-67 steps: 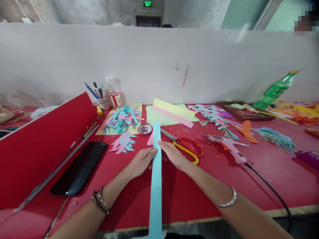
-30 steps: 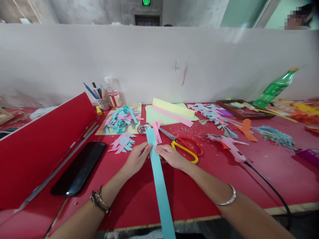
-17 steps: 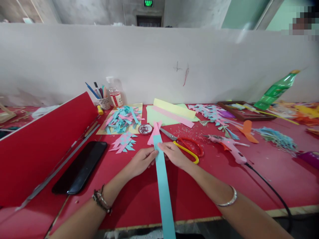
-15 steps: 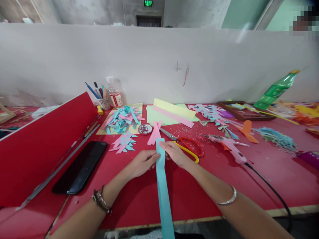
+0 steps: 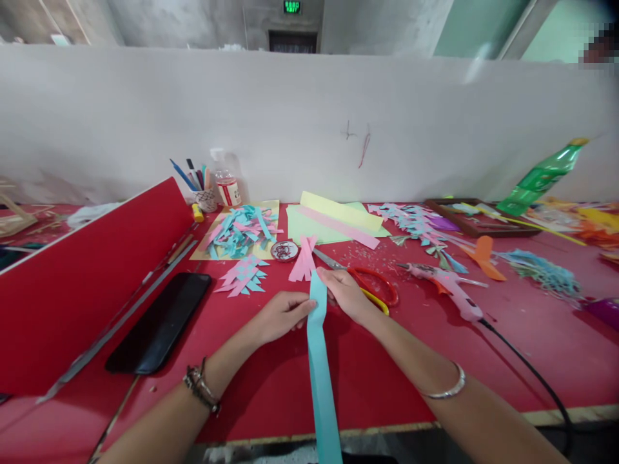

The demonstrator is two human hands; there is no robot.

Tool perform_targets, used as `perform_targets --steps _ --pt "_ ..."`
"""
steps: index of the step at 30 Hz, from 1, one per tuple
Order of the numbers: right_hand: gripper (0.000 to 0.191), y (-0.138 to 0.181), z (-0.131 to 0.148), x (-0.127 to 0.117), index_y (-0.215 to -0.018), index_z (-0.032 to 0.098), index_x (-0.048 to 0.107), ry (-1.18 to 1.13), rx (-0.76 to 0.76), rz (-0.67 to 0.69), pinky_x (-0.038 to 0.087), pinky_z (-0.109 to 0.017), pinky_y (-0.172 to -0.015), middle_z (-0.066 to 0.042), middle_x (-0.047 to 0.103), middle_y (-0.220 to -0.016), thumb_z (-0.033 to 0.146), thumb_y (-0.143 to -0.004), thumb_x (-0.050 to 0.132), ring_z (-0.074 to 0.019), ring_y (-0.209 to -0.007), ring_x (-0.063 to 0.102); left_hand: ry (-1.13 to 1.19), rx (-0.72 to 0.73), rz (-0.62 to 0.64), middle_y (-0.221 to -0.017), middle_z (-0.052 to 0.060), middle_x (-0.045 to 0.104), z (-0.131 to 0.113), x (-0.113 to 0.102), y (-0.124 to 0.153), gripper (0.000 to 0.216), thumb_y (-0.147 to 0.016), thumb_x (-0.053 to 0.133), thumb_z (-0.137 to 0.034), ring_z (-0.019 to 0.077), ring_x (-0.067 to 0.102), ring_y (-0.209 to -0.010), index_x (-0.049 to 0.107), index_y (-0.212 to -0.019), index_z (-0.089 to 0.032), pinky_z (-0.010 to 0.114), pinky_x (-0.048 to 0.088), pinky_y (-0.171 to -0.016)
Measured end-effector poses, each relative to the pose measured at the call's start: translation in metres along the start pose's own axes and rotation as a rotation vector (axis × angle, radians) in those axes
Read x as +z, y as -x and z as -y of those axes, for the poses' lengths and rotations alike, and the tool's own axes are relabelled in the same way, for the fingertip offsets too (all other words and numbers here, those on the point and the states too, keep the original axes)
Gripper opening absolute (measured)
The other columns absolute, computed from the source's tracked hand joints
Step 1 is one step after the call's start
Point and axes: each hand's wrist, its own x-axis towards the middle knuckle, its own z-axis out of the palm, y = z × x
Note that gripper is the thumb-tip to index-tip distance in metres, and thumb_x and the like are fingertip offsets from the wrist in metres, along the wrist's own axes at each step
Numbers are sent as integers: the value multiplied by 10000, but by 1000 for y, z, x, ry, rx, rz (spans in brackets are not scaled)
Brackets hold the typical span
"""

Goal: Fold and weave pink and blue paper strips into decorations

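Observation:
A long light-blue paper strip [image 5: 322, 374] runs from between my hands down past the table's front edge. My left hand [image 5: 285, 316] pinches it from the left, thumb on top. On the other side, my right hand [image 5: 345, 293] grips the strip near its upper end; some of its fingers are hidden behind the paper. Just beyond the strip's tip lie crossed pink paper strips [image 5: 304, 259]. Scissors [image 5: 372, 287] with red and yellow handles rest beside my right hand. To the left is a woven pink-and-blue paper piece [image 5: 242, 276].
A black phone [image 5: 159, 322] lies at left by a standing red board [image 5: 97, 283]. Cut paper pieces [image 5: 242, 229], paper sheets [image 5: 338, 222] and a round tin [image 5: 284, 251] sit farther back. At right are a pink glue gun [image 5: 449, 287] with its cord and a tilted green bottle [image 5: 544, 177].
The view has shifted slightly, so everything sits a little farther right. Both hands keep their hold on the blue strip, with hardly any other movement.

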Motion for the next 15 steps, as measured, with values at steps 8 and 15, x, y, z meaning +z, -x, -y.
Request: perform_targets --steps 8,15 --pt "436 -2 -1 -2 -507 195 266 65 -58 -199 230 -235 -446 48 256 -475 539 -742 396 -79 -448 251 -41 19 42 -491 -37 452 -2 6 -1 355 -783 405 -383 62 392 -467 460 -524 -147 177 304 -483" --pt "360 4 7 3 -616 170 421 78 -66 104 304 -214 -501 35 370 -569 501 -754 404 -88 -535 354 -75 2 -216 -462 -49 419 -5 -4 -1 356 -789 396 -373 63 368 -439 464 -521 -149 185 281 -466"
